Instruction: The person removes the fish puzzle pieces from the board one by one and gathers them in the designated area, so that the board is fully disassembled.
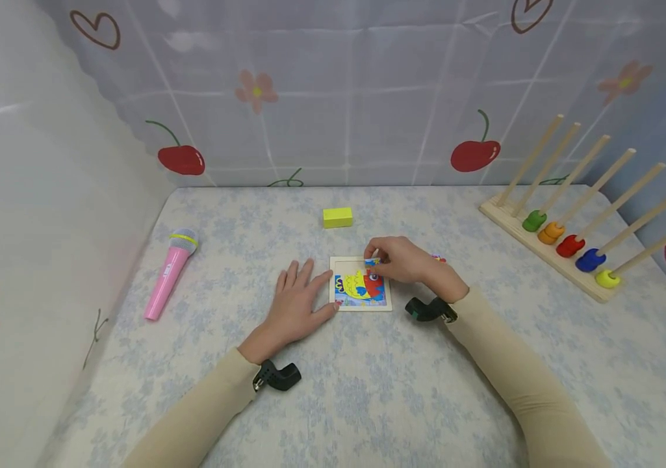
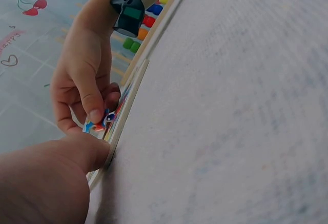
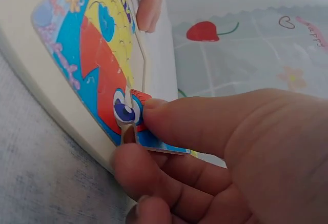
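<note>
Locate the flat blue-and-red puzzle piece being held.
Right of centre in the head view, the piece is pinched in the right hand at the far right corner of the pale square wooden frame.

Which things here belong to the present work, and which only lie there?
Seemingly in use:
- square wooden fish-puzzle tray
- flat blue-and-red puzzle piece, in the right hand
- small colourful item beyond that hand, perhaps

Probably idle:
- pink microphone, grey head
- yellow rectangular block
- pale wooden peg rack with coloured beads
</note>
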A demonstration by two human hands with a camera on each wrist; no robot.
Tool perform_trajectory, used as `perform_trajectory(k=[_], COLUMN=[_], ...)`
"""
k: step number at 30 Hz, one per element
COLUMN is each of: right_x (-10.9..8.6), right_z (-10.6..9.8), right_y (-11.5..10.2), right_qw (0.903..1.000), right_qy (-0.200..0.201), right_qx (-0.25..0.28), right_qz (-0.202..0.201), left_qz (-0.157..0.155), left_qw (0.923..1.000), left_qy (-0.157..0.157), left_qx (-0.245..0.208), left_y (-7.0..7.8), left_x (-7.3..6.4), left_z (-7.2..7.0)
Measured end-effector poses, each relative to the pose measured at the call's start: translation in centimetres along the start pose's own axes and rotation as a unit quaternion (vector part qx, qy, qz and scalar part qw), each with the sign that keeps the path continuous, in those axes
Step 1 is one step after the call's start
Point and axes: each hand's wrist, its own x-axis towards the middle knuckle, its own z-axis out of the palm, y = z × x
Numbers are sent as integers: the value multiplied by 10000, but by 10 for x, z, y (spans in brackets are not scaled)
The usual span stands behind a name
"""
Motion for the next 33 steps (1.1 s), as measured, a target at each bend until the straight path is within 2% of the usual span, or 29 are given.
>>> perform_trajectory(k=[6, 26, 33], right_x=[-1, -4, -13], right_z=[-2, -8, -24], right_y=[0, 0, 10], right_qw=[9995, 9983, 9980], right_qy=[-85, -78, 201], right_qx=[293, 550, 586], right_qz=[81, 188, 158], left_qz=[-23, -49, -49], left_qw=[10000, 10000, 10000], left_qy=[0, -42, -47], left_qx=[27, 33, 7], left_y=[0, 2, 2], left_x=[0, 1, 0], left_z=[0, -1, 0])
